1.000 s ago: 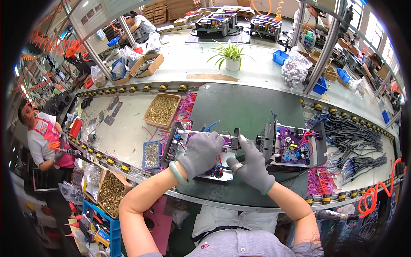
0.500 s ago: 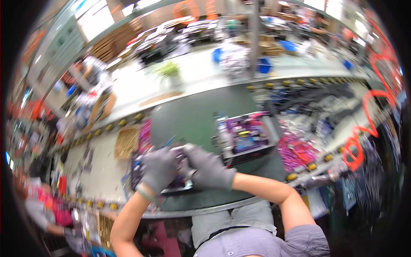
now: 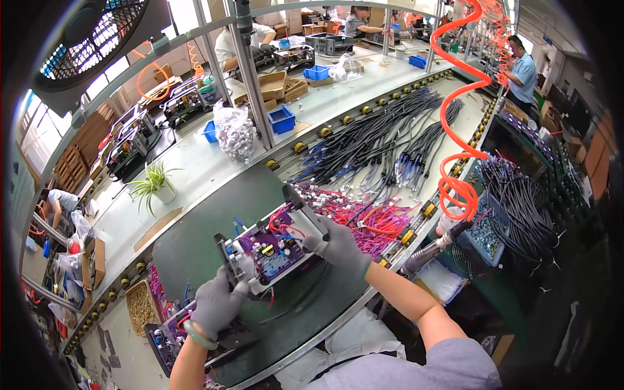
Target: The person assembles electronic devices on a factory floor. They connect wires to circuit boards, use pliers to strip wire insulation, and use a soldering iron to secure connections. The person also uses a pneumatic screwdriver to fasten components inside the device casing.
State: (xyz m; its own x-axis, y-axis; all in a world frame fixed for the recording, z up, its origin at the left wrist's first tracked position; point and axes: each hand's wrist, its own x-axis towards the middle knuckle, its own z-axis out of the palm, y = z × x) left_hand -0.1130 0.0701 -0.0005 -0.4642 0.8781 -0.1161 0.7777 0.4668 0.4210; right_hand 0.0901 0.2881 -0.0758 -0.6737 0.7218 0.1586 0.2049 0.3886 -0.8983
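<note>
Circuit-board unit (image 3: 272,252), over the green tabletop (image 3: 188,244), appears rigid and moderately heavy, with fragile components (image 3: 268,249), best taken by its end panels (image 3: 301,209), where left hand (image 3: 220,301) and right hand (image 3: 340,248) each keep a partly closed grip on opposite ends.

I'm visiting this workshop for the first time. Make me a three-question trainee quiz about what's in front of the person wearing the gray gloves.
1. True or false: the gray-gloved left hand and gray-gloved right hand both touch the open, black-ended unit with a purple circuit board.

2. Multiple choice: what grows in the small white pot beyond the flat dark green mat?
A) a green plant with long, narrow leaves
B) a round cactus
C) a red rose

3. Fill in the blank: the heap of small brass-coloured parts lies nearer the person's ____ hand.

Key: 1. True; 2. A; 3. left.
</note>
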